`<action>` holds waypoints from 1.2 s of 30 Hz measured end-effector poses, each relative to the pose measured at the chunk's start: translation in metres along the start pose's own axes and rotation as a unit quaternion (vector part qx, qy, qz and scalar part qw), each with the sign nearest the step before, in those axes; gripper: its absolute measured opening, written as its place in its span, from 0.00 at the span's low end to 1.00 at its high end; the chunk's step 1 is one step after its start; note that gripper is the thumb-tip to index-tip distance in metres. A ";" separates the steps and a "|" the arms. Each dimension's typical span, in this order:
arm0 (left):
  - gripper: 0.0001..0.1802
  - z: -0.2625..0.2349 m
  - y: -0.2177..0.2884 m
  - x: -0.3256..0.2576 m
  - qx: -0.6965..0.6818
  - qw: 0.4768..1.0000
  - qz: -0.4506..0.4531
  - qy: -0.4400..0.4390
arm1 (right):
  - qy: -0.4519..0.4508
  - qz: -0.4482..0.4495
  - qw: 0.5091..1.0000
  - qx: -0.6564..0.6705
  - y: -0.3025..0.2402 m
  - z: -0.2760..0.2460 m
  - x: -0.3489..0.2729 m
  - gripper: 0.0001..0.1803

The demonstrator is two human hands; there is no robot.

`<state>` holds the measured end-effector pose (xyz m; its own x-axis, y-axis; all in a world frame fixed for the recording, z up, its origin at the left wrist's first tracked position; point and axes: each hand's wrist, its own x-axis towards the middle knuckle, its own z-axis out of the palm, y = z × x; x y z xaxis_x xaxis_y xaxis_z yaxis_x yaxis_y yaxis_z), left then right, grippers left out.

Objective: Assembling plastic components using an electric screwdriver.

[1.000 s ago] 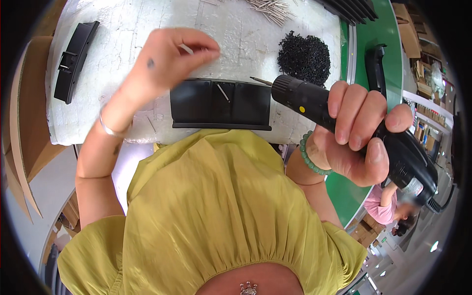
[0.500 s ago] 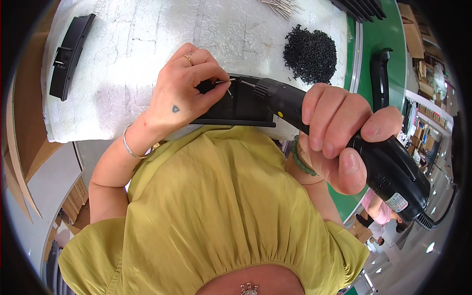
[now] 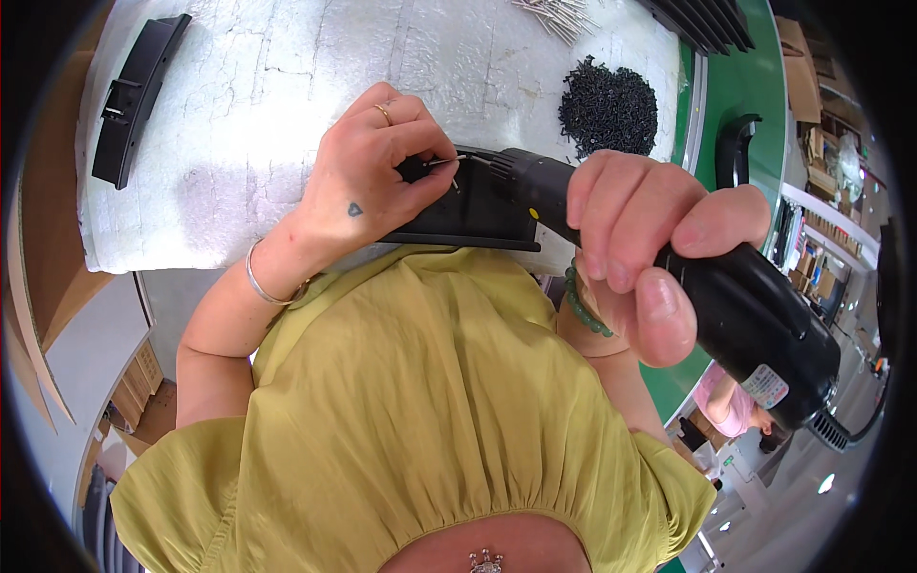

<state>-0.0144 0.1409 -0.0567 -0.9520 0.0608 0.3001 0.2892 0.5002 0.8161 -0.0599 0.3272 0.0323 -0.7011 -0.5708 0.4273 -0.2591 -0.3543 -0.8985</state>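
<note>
My right hand is wrapped round a black corded electric screwdriver. Its thin bit points left, its tip close to the fingertips of my left hand. Those fingers are closed in a pinch on a thin silvery metal pin, by the upper edge of a black plastic part. This long part lies in front of my body, its left portion hidden beneath my left hand. Whether the bit touches a screw I cannot make out.
A white padded sheet covers the work surface. On it are a heap of small black screws, a bunch of metal pins and another black plastic part. More black parts and a curved black piece lie right, by the green table.
The screwdriver in my right hand has shifted slightly left, and its bit sits nearer my left fingertips. My left hand keeps its pinch and appears a little farther right.
</note>
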 end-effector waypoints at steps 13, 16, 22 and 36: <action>0.07 0.001 -0.004 0.000 -0.002 1.000 0.002 -0.009 | -0.019 0.047 0.998 -0.024 0.001 0.017 0.012 0.14; 0.10 -0.006 -0.003 0.001 -0.019 1.000 0.000 -0.004 | -0.015 0.033 0.999 -0.019 0.005 0.018 0.011 0.14; 0.13 -0.003 -0.006 0.042 -0.273 0.952 -0.099 0.102 | -0.011 -0.048 0.999 0.007 -0.010 -0.001 0.012 0.15; 0.08 -0.105 -0.030 -0.035 0.086 0.991 -0.044 -0.095 | 0.114 -0.077 0.989 0.051 -0.014 -0.025 -0.004 0.12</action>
<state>0.0206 0.0329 -0.0396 -0.9793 0.1638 0.1189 0.1978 0.6495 0.7342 -0.0704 0.3531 0.0403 -0.7931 -0.3269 0.5139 -0.3145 -0.5027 -0.8052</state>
